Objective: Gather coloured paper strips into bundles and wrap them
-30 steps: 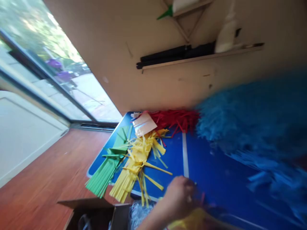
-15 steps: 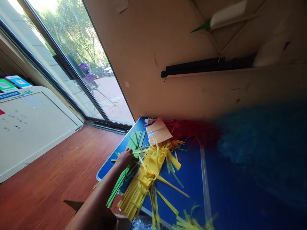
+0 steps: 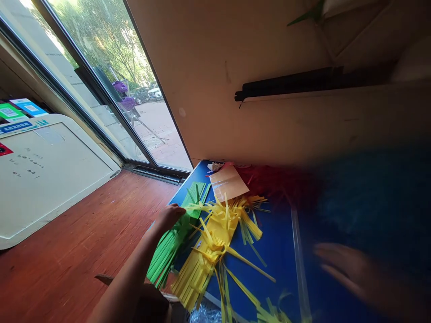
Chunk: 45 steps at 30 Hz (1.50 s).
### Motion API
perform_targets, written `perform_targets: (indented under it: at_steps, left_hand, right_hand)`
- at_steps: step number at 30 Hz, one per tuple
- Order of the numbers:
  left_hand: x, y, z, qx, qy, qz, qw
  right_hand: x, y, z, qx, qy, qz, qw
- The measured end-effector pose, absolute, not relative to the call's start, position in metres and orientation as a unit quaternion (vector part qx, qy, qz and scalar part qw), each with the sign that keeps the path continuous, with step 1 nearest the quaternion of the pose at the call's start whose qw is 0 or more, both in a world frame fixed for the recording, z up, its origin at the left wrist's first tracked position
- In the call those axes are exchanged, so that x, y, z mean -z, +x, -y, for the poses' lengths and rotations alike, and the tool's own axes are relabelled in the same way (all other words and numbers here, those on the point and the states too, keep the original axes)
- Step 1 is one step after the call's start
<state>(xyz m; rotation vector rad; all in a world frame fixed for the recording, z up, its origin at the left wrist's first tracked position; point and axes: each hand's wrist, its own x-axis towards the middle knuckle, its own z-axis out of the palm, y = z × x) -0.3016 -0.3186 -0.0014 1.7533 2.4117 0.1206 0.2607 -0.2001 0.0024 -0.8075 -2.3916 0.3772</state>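
My left hand (image 3: pixel 171 216) is at the left edge of the green fringed paper (image 3: pixel 161 255), its fingers curled onto it. Cut strips fan out from the paper toward me. Close on its right lies yellow fringed paper (image 3: pixel 218 229), its strips partly loose and bent across the blue table (image 3: pixel 269 242). On the right, my right hand (image 3: pixel 346 267) hovers over the dark side of the table, blurred, with fingers stretched out and a gap below them. Nothing shows in it.
A tan sheet (image 3: pixel 229 183) lies at the back, beside red shredded strips (image 3: pixel 279 181). A blurred blue mass (image 3: pixel 363 202) is at right. More yellow strips (image 3: pixel 271 314) sit at the front edge. A whiteboard (image 3: pixel 63 179) and a glass door (image 3: pixel 134 89) are on the left.
My right hand has come into view on the right. My left hand has shifted slightly left, and the green strips beneath it are spread wider. The view has turned a little.
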Motion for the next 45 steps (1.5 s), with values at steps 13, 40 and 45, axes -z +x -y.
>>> perform_targets:
  at_steps: [13, 40, 45]
  left_hand:
    - [-0.007, -0.256, 0.312, 0.037, 0.422, -0.905, -0.053]
    - [-0.288, -0.151, 0.243, -0.074, 0.551, -0.698, -0.452]
    - [-0.259, -0.101, 0.248, -0.107, 0.629, -0.627, -0.447]
  right_hand:
    - [0.025, -0.062, 0.243, -0.205, -0.078, 0.967, 0.132]
    - [-0.086, -0.054, 0.247, -0.374, -0.13, 0.865, 0.309]
    - [-0.114, -0.011, 0.256, -0.535, -0.18, 0.689, 0.454]
